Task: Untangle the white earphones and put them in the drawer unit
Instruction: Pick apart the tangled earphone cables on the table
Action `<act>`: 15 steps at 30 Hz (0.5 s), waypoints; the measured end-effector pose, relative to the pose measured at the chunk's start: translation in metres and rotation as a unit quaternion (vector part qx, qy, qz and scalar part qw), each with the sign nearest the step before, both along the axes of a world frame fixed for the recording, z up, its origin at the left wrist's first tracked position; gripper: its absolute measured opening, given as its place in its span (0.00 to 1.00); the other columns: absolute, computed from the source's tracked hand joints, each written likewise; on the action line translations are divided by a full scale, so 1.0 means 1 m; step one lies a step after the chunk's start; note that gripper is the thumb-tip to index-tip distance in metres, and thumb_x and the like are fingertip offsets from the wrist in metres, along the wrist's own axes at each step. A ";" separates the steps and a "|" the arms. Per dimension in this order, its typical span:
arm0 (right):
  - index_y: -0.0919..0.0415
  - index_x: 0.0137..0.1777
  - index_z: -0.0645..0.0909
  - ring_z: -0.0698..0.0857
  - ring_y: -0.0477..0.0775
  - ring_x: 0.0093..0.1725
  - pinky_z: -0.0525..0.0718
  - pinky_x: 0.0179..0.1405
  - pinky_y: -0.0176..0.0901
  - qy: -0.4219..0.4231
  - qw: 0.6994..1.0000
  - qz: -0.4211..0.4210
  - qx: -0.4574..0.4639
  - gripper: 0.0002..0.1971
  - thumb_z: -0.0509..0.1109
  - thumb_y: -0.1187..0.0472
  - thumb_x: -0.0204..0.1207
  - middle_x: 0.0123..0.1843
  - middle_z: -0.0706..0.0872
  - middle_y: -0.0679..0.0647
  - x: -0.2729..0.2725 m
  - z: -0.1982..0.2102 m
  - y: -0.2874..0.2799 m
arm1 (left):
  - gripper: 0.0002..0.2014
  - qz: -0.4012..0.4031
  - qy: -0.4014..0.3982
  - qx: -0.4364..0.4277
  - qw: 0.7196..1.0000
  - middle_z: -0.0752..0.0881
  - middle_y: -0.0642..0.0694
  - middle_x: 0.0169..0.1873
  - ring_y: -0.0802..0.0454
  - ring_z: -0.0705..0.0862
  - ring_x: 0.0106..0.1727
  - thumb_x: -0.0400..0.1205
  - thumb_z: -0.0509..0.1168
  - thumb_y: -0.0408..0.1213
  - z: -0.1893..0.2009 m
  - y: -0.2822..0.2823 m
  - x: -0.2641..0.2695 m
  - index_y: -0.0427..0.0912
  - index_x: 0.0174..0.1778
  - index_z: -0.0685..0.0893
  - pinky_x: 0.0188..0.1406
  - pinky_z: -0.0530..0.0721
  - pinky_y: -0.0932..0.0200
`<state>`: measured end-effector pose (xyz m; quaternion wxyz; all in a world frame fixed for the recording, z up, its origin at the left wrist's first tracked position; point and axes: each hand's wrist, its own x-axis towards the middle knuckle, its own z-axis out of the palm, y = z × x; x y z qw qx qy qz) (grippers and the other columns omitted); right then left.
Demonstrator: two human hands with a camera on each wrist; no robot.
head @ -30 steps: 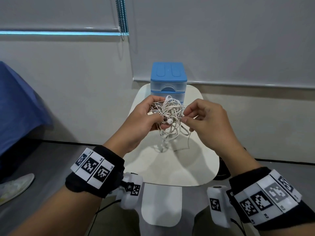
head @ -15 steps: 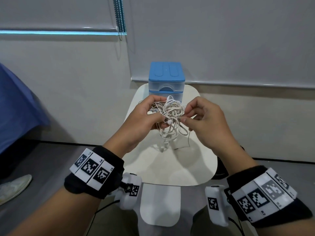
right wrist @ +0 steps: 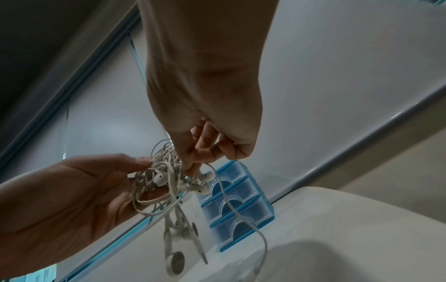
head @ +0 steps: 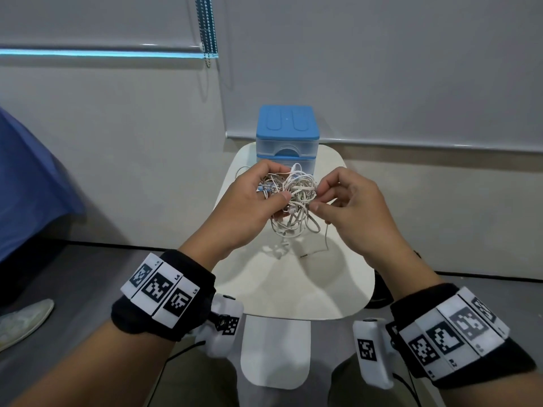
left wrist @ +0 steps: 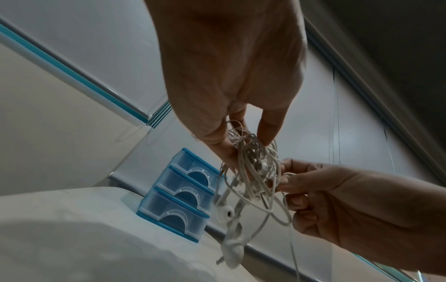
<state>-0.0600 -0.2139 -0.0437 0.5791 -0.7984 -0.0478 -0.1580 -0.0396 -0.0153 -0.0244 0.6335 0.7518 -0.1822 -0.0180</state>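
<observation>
Here both hands [head: 244, 207] [head: 352, 207] grip tangled earphones [head: 293, 201] — above white table [head: 293, 283]; grey blinds [head: 382, 69] behind.

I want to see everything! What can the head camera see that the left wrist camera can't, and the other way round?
Only the head view shows the wristbands, a blue cloth, a shoe and the lid of the drawers.

Only the left wrist view shows all three drawers stacked, all closed, and an earbud dangling below the tangle.

Both show the left hand holding the earphones, the right hand pinching a cord, and the table.
</observation>
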 end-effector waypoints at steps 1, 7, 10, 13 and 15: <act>0.54 0.44 0.82 0.77 0.53 0.30 0.78 0.37 0.47 0.003 1.000 -0.001 -0.009 0.13 0.82 0.71 0.72 0.36 0.90 0.52 0.000 0.001 0.000 | 0.13 0.001 -0.001 0.004 1.000 0.90 0.62 0.46 0.43 0.93 0.45 0.86 0.69 0.28 0.000 0.000 0.001 0.51 0.60 0.84 0.59 0.91 0.37; 0.50 0.48 0.88 0.79 0.43 0.36 0.74 0.39 0.32 -0.144 0.978 -0.048 -0.143 0.08 0.77 0.66 0.75 0.44 0.89 0.44 -0.009 0.031 0.006 | 0.13 0.002 -0.026 0.060 0.998 0.91 0.50 0.54 0.41 0.94 0.47 0.85 0.71 0.30 -0.002 0.003 0.005 0.52 0.61 0.84 0.60 0.90 0.35; 0.51 0.51 0.92 0.78 0.40 0.42 0.74 0.45 0.36 -0.173 0.953 0.022 -0.248 0.09 0.76 0.65 0.78 0.47 0.83 0.50 -0.002 0.044 0.015 | 0.13 -0.007 -0.045 0.097 0.994 0.91 0.50 0.52 0.46 0.93 0.48 0.83 0.72 0.36 -0.001 0.001 0.004 0.56 0.60 0.84 0.60 0.90 0.36; 0.49 0.53 0.92 0.78 0.49 0.48 0.79 0.50 0.51 -0.114 0.924 0.041 -0.362 0.07 0.75 0.61 0.80 0.51 0.80 0.52 0.008 0.049 0.019 | 0.10 -0.010 -0.051 0.130 0.990 0.90 0.53 0.49 0.51 0.91 0.46 0.83 0.72 0.37 0.001 -0.002 0.002 0.56 0.56 0.84 0.58 0.90 0.38; 0.48 0.53 0.92 0.80 0.56 0.54 0.81 0.53 0.58 -0.082 0.896 0.034 -0.435 0.06 0.74 0.58 0.81 0.53 0.78 0.51 0.009 0.052 0.019 | 0.10 0.000 -0.045 0.150 0.988 0.90 0.50 0.50 0.52 0.92 0.43 0.84 0.72 0.34 0.001 -0.003 0.002 0.53 0.58 0.85 0.56 0.91 0.42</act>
